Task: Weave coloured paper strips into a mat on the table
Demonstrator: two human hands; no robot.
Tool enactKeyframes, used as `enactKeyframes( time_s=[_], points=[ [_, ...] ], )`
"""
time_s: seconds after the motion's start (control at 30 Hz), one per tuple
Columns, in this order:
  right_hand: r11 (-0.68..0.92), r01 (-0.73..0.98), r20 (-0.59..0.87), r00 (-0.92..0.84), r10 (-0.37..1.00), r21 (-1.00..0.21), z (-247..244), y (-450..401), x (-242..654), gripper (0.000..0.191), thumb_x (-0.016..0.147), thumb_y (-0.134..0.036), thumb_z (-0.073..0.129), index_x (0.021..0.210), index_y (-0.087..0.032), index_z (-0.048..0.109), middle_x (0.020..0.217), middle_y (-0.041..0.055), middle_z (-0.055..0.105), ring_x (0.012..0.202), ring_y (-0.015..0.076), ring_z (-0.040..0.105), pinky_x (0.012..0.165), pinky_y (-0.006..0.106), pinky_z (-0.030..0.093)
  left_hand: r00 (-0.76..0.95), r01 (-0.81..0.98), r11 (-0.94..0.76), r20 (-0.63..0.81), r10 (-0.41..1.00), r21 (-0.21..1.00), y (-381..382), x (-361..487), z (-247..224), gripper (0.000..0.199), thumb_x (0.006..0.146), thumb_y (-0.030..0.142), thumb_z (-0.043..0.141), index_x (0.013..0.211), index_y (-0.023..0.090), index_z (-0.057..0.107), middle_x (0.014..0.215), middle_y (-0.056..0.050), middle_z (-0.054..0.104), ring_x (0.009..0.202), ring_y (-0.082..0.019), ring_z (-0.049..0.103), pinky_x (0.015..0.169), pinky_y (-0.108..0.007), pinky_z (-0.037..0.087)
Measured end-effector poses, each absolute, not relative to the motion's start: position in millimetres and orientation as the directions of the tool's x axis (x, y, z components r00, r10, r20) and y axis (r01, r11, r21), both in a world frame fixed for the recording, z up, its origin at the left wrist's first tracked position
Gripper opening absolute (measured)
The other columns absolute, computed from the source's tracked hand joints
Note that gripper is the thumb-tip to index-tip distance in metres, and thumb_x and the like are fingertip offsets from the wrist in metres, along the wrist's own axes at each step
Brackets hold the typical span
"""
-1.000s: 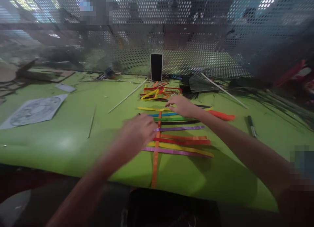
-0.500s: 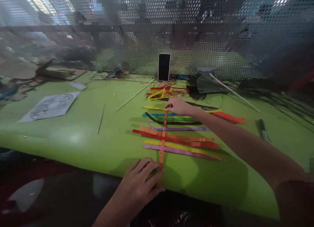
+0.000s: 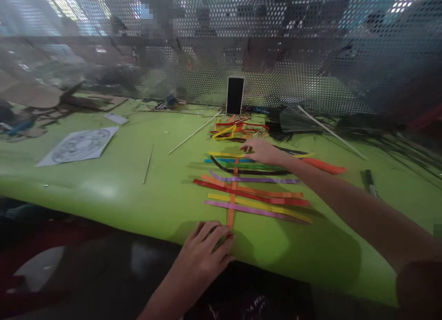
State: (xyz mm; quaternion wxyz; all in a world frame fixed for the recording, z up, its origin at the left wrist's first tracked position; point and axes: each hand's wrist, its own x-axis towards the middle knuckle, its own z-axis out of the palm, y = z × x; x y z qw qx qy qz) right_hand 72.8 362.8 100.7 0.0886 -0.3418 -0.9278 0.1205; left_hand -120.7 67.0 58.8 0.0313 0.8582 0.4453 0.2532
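A long orange strip (image 3: 233,198) runs away from me on the green table, woven through several crosswise strips, among them a pink strip (image 3: 255,210), a red strip (image 3: 255,195), a purple strip (image 3: 272,180) and a black strip (image 3: 248,172). My left hand (image 3: 207,246) is at the table's front edge, its fingers closed on the near end of the orange strip. Just beyond the strip's far end, my right hand (image 3: 264,152) hovers by a yellow strip (image 3: 224,154); its fingers are slightly apart, with nothing visible in them.
A phone (image 3: 235,96) stands upright against the perforated metal screen (image 3: 193,71). Before it lies a tangle of coloured strips (image 3: 226,131). Thin sticks (image 3: 195,132), a printed sheet (image 3: 79,146) and a black marker (image 3: 370,183) lie around; cardboard pieces (image 3: 31,90) sit far left.
My right hand has let go of the orange strip's far end and shifted slightly right. My left hand stays at the near end. The whole view has shifted a little.
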Motion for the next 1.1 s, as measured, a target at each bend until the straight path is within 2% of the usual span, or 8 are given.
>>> enactKeyframes(
  time_s=[0.1, 0.17, 0.27, 0.4, 0.73, 0.87, 0.97, 1.1],
  points=[
    [0.734, 0.634, 0.179, -0.714, 0.677, -0.245, 113, 353, 100, 0.027, 0.091, -0.019, 0.058, 0.108, -0.013, 0.077, 0.113, 0.0165, 0.074, 0.110, 0.0303, 0.065, 0.097, 0.041, 0.048, 0.472, 0.741, -0.603, 0.409, 0.781, 0.296, 68, -121, 59, 0.016, 0.103, 0.025, 0.055, 0.113, 0.016, 0.065, 0.112, -0.007, 0.070, 0.105, -0.026, 0.060, 0.087, -0.042, 0.051],
    [0.750, 0.631, 0.233, -0.713, 0.662, -0.198, 119, 343, 121, 0.027, 0.095, -0.022, 0.053, 0.105, -0.015, 0.078, 0.110, 0.0154, 0.074, 0.110, 0.0300, 0.064, 0.096, 0.041, 0.047, 0.458, 0.739, -0.597, 0.417, 0.785, 0.312, 69, -121, 59, 0.016, 0.104, 0.025, 0.054, 0.112, 0.017, 0.065, 0.112, -0.006, 0.070, 0.104, -0.026, 0.059, 0.086, -0.042, 0.050],
    [0.738, 0.665, 0.127, -0.727, 0.675, -0.113, 118, 329, 144, 0.027, 0.095, -0.023, 0.054, 0.103, -0.017, 0.079, 0.099, 0.0117, 0.077, 0.095, 0.0272, 0.067, 0.085, 0.038, 0.050, 0.443, 0.724, -0.604, 0.446, 0.778, 0.333, 70, -121, 57, 0.017, 0.105, 0.026, 0.053, 0.112, 0.017, 0.065, 0.111, -0.006, 0.070, 0.102, -0.026, 0.058, 0.084, -0.041, 0.049],
    [0.639, 0.767, 0.062, -0.636, 0.769, -0.051, 104, 321, 154, 0.029, 0.096, -0.021, 0.053, 0.107, -0.018, 0.079, 0.104, 0.0105, 0.078, 0.093, 0.0263, 0.069, 0.081, 0.037, 0.051, 0.413, 0.707, -0.597, 0.463, 0.784, 0.380, 68, -121, 49, 0.018, 0.104, 0.025, 0.053, 0.115, 0.017, 0.064, 0.114, -0.008, 0.068, 0.106, -0.025, 0.056, 0.089, -0.041, 0.047],
    [0.645, 0.760, 0.103, -0.637, 0.764, -0.076, 92, 297, 176, 0.034, 0.102, -0.030, 0.048, 0.109, -0.016, 0.078, 0.095, 0.0129, 0.072, 0.088, 0.0252, 0.064, 0.077, 0.038, 0.051, 0.369, 0.673, -0.545, 0.411, 0.834, 0.500, 62, -124, 34, 0.020, 0.100, 0.019, 0.059, 0.120, 0.021, 0.063, 0.121, -0.008, 0.065, 0.113, -0.027, 0.053, 0.094, -0.044, 0.046],
    [0.612, 0.777, 0.233, -0.574, 0.785, -0.148, 98, 304, 186, 0.031, 0.099, -0.029, 0.050, 0.098, -0.017, 0.079, 0.090, 0.0124, 0.069, 0.086, 0.0274, 0.063, 0.076, 0.040, 0.051, 0.361, 0.667, -0.537, 0.406, 0.839, 0.516, 63, -125, 34, 0.021, 0.100, 0.018, 0.060, 0.121, 0.021, 0.063, 0.121, -0.008, 0.065, 0.113, -0.027, 0.053, 0.094, -0.044, 0.046],
    [0.602, 0.777, 0.303, -0.539, 0.786, -0.181, 105, 312, 177, 0.031, 0.098, -0.026, 0.048, 0.099, -0.019, 0.078, 0.095, 0.0123, 0.070, 0.092, 0.0284, 0.063, 0.082, 0.041, 0.050, 0.356, 0.664, -0.538, 0.412, 0.838, 0.519, 64, -125, 34, 0.022, 0.098, 0.018, 0.062, 0.120, 0.022, 0.064, 0.121, -0.008, 0.065, 0.112, -0.027, 0.054, 0.094, -0.044, 0.047],
    [0.695, 0.699, 0.213, -0.663, 0.718, -0.167, 106, 312, 139, 0.027, 0.098, -0.021, 0.051, 0.105, -0.015, 0.077, 0.103, 0.0120, 0.072, 0.095, 0.0250, 0.064, 0.086, 0.037, 0.049, 0.356, 0.658, -0.546, 0.425, 0.832, 0.518, 65, -125, 34, 0.020, 0.098, 0.018, 0.062, 0.118, 0.021, 0.064, 0.120, -0.008, 0.066, 0.110, -0.027, 0.054, 0.091, -0.043, 0.048]
  ],
)
